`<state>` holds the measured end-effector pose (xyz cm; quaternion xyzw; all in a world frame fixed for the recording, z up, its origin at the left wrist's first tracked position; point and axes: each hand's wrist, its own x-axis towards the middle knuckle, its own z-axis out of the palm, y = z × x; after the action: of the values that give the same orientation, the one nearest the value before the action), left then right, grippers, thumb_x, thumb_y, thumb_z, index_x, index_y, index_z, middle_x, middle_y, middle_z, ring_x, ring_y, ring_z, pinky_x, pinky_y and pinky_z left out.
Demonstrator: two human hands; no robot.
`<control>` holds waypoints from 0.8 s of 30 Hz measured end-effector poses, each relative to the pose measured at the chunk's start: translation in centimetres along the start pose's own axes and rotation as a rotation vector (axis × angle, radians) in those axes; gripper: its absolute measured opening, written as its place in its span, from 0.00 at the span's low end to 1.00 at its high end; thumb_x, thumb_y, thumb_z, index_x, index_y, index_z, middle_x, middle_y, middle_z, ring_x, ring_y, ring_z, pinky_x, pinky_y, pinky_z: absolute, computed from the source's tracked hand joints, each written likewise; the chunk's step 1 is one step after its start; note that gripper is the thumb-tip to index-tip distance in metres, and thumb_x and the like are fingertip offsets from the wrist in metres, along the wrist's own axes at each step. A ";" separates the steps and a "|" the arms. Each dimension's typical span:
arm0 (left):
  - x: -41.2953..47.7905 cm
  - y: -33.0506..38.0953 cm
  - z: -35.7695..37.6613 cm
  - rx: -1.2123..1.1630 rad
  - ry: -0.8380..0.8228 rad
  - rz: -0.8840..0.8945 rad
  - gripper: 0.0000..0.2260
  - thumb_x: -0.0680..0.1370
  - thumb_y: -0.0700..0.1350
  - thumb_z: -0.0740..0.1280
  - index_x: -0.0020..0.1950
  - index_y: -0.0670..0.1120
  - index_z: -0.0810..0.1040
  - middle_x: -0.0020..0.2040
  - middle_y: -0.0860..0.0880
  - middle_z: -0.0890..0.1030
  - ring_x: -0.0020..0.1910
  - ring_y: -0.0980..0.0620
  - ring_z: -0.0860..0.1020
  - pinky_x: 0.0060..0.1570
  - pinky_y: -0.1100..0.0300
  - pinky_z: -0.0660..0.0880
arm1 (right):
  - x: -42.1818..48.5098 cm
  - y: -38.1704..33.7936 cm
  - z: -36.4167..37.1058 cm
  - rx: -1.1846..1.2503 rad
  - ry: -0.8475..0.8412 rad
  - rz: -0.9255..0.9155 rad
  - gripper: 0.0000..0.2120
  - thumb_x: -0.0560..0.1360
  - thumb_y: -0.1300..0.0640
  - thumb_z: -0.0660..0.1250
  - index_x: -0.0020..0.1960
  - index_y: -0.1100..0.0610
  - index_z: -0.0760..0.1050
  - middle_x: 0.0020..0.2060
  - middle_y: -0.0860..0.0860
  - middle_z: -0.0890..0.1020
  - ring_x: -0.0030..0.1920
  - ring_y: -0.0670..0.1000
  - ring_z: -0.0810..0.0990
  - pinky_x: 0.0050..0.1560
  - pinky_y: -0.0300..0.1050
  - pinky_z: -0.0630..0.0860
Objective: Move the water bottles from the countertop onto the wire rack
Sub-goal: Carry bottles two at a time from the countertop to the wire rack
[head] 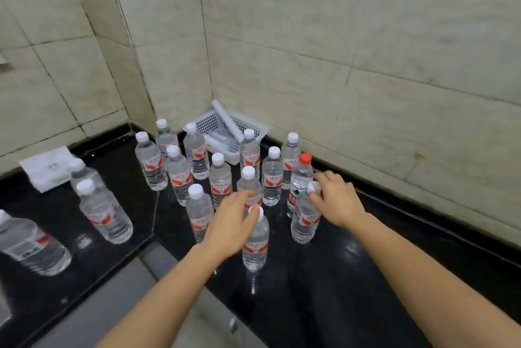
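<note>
Both grips pinch caps: left hand [229,225], right hand [337,201].

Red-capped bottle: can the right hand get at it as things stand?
Probably yes. The right hand is at the cap of a white-capped bottle, and the red-capped bottle stands just behind that, its cap clear from above. The fingers already reach beside it.

Both forearms extended; left hand [229,223] and right hand [337,201] palm-down, fingers curled.

Leftmost bottle [26,243] cut by frame edge; labels blurred, print unreadable.
</note>
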<state>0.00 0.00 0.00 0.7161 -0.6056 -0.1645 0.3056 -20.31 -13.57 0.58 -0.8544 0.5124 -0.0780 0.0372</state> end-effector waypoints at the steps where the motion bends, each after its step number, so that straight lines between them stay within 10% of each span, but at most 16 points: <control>1: -0.1 -0.1 0.5 -0.030 -0.014 -0.010 0.21 0.80 0.52 0.58 0.72 0.49 0.64 0.69 0.49 0.71 0.68 0.50 0.67 0.65 0.56 0.66 | 0.1 0.1 0.3 0.014 -0.012 0.015 0.22 0.78 0.47 0.59 0.70 0.53 0.66 0.62 0.54 0.74 0.62 0.58 0.72 0.55 0.53 0.70; 7: -0.6 -1.7 2.7 0.012 -0.049 0.094 0.24 0.78 0.57 0.58 0.73 0.51 0.64 0.68 0.52 0.70 0.67 0.53 0.66 0.67 0.55 0.66 | 0.3 1.1 2.7 0.118 -0.044 0.043 0.24 0.78 0.46 0.60 0.71 0.52 0.65 0.58 0.54 0.76 0.58 0.58 0.73 0.53 0.53 0.72; 13: 0.1 -1.8 2.3 0.231 0.026 0.120 0.22 0.76 0.60 0.57 0.64 0.50 0.75 0.51 0.49 0.76 0.50 0.48 0.76 0.42 0.50 0.78 | -0.9 0.5 3.1 0.070 0.052 0.079 0.19 0.79 0.44 0.60 0.60 0.58 0.72 0.49 0.56 0.77 0.51 0.58 0.76 0.44 0.50 0.72; 24: 2.1 2.2 2.7 0.266 -0.169 0.052 0.17 0.78 0.51 0.63 0.65 0.46 0.73 0.60 0.46 0.75 0.57 0.44 0.76 0.55 0.51 0.73 | -4.4 2.1 0.1 0.377 -0.089 0.308 0.12 0.72 0.49 0.67 0.51 0.56 0.74 0.48 0.55 0.81 0.48 0.57 0.78 0.46 0.50 0.76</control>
<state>-2.87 -2.85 -0.35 0.7181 -0.6638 -0.1345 0.1602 -24.13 -10.72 -0.26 -0.7466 0.6110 -0.1279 0.2299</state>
